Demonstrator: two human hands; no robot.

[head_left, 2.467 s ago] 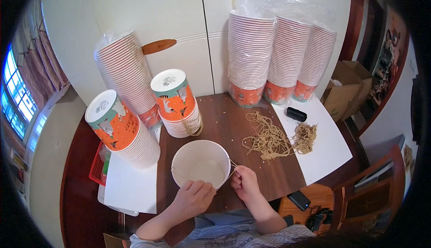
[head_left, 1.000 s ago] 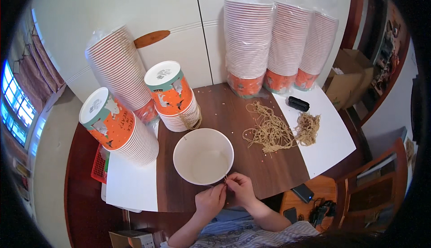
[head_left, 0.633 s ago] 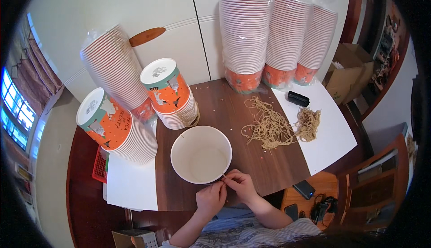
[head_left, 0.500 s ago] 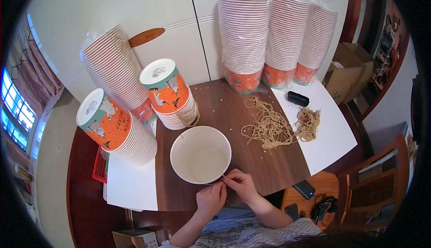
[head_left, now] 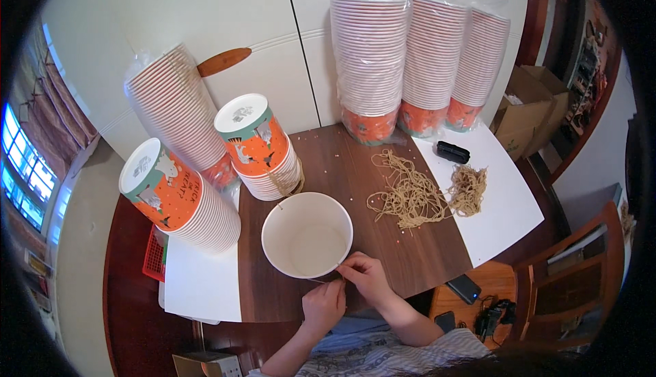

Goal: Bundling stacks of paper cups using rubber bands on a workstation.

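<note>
Both hands (head_left: 324, 303) (head_left: 365, 276) pinch a thin string (head_left: 326, 280) at the near rim of the white bowl (head_left: 307, 235), which stands mouth-up mid-table. The string runs left to right (barely visible). A hard tug could tip the bowl or slip the string free.

A home craft workspace: wooden table (head_left: 383, 172), stacked paper cups (head_left: 369, 56), twine (head_left: 410, 196).

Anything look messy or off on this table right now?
Two stacks of paper cups lie tipped on their sides at the left, while the wrapped stacks at the back stand upright. Loose twine sprawls in tangled heaps beside the white bucket.
</note>
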